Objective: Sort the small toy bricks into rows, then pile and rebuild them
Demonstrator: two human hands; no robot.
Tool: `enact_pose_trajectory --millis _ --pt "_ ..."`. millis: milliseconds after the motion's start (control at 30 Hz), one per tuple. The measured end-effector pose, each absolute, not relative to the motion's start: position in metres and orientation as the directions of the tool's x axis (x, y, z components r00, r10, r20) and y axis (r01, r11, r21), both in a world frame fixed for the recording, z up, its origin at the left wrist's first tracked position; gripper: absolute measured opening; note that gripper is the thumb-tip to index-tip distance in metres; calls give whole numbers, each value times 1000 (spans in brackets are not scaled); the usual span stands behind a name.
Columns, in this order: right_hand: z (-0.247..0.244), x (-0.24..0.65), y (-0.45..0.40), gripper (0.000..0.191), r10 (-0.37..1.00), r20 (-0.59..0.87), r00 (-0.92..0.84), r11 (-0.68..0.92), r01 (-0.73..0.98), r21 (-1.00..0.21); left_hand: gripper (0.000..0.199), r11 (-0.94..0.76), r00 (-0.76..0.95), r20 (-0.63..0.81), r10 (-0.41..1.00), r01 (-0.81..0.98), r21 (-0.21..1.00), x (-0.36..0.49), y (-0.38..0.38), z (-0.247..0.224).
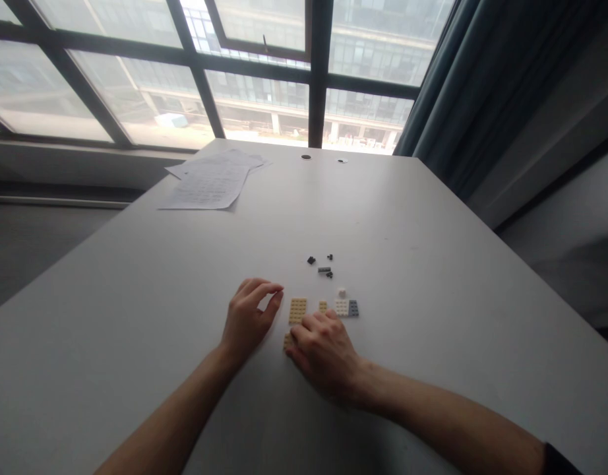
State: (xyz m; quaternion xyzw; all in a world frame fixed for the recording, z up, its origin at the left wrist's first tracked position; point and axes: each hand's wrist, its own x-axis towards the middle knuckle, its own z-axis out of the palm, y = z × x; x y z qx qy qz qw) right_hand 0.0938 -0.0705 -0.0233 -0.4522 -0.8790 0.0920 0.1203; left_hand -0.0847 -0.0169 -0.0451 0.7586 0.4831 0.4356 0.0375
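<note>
My right hand [326, 349] is closed on a tan building brick [287, 340] at the table's near middle; its fingers cover most of the piece. Just left of it, my left hand [249, 316] hovers with thumb and forefinger a little apart and nothing between them. A tan studded plate [298, 309] lies between the hands, partly behind the right fingers. Beyond the right knuckles are a small tan plate [322, 306], a white studded plate [341, 307] and a dark grey plate [353, 308] touching it. A small white piece [342, 293] sits just behind these.
Farther off lie several small dark pieces, among them a grey bar [324, 270] and a black piece [310, 260]. Printed papers [205, 185] overlap at the far left of the white table [432, 264]. Two round holes are near its far edge, before the windows; a blue curtain [462, 92] hangs right.
</note>
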Motion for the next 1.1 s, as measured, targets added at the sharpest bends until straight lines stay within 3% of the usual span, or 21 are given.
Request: enact_pose_trajectory --millis 100,267,367,900,1100 --pt "-22 101 -70 21 827 114 -550 557 778 -292 10 -566 253 573 780 677 471 -92 -23 -39" --pt "-25 110 -69 17 811 82 -579 576 768 -280 17 -695 587 374 718 579 427 -106 -46 -35" --pt "-27 108 -68 17 804 91 -588 586 758 -286 20 -714 641 323 696 573 401 -109 -55 -40" --pt "-24 109 -70 19 809 139 -571 581 745 -327 18 -693 625 310 717 588 417 -105 -52 -44" --pt "-14 144 -28 23 928 228 -294 369 810 -455 21 -532 410 339 847 650 543 -115 -30 -38"
